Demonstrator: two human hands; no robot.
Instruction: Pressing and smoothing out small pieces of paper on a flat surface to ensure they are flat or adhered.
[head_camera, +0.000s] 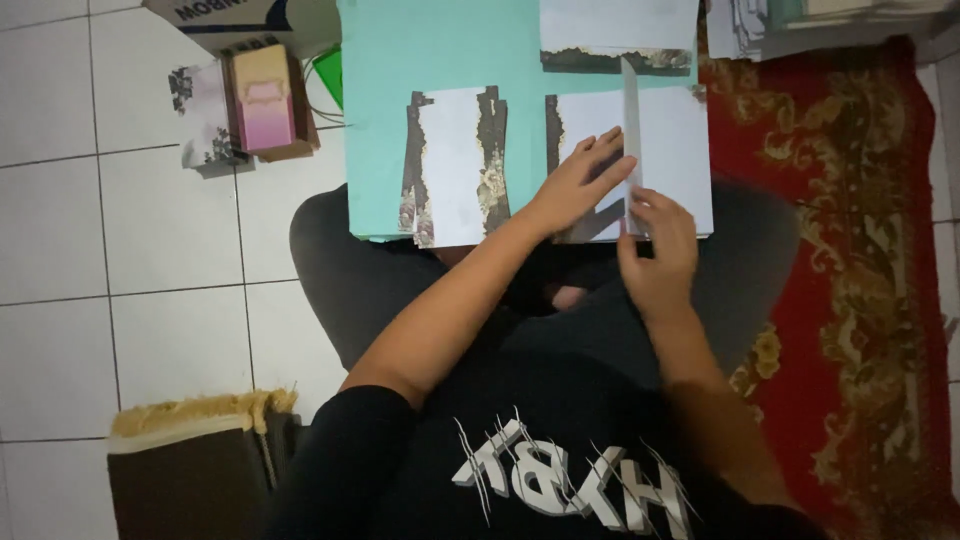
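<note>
A turquoise board (430, 60) rests across my crossed legs. White paper sheets with dark printed borders lie on it. My left hand (578, 180) presses flat on the right-hand sheet (675, 150), fingers spread. My right hand (660, 245) pinches the lower end of a raised white flap (631, 120) of that same sheet, which stands up in a fold. A second sheet (455, 165) lies to the left, untouched. A third sheet (615, 30) sits at the board's far edge.
White floor tiles (150, 260) lie to the left, a red patterned rug (860, 250) to the right. A small pink box and printed papers (250, 105) sit near a cardboard carton (240, 20). A dark stack with a ragged tan edge (195, 460) lies at lower left.
</note>
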